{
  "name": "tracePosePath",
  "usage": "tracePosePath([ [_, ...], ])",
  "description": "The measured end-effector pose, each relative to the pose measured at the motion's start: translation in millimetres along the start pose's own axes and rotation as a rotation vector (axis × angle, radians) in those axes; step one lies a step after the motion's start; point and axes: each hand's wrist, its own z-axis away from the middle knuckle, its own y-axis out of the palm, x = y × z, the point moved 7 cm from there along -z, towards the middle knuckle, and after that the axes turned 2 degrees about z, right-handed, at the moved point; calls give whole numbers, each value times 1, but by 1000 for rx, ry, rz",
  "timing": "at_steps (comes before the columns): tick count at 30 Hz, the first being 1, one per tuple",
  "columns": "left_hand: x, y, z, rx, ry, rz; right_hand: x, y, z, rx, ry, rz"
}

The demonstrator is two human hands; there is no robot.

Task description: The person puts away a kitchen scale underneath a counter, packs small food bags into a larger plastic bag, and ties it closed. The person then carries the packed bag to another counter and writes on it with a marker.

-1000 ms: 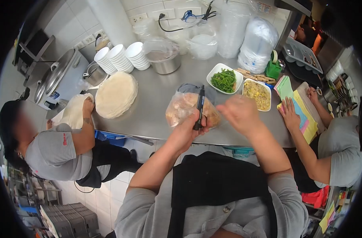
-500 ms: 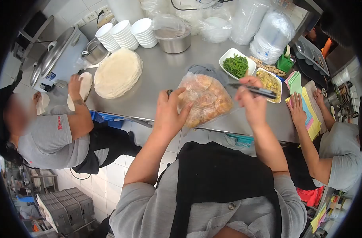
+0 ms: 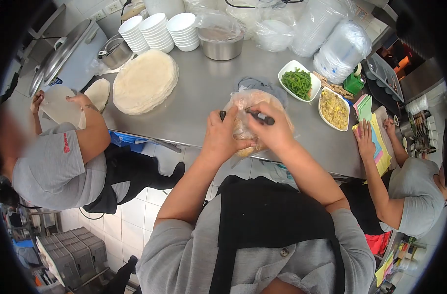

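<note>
A clear plastic bag [image 3: 244, 99] full of golden-brown pieces, perhaps bread, lies at the front of the steel counter. My left hand [image 3: 221, 133] grips its near left side, thumb and fingers closed on the plastic. Between the fingers of my right hand [image 3: 272, 126] is a black marker [image 3: 263, 118], its tip at the top of the bag. Both hands hide much of the contents, and I cannot tell whether there is writing on the plastic. Dark, crumpled plastic [image 3: 258, 85] sits just behind the bag.
A stack of flat dough rounds [image 3: 145, 81] and white bowls [image 3: 182, 32] stand left, with a steel pot [image 3: 221, 44] behind. Dishes of green beans [image 3: 297, 82] and yellow food [image 3: 334, 109] sit right. Co-workers stand either side, one handling flat rounds, one touching coloured papers [image 3: 375, 144].
My right hand has moved left with the marker and come down onto the bag. My left hand has shifted slightly right on it. The left co-worker now holds up a flat round.
</note>
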Motion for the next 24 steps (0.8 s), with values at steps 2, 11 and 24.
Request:
tracePosePath([
  [2,1,-2,0,-25,9,-26,9,0,13,46,16,-14],
  [11,4,2,0,135,-78,49,23,-22,44,113,43,244],
  [24,-5,-8,3,101,-56,-27,-30,-38,-42,-90,129,92],
])
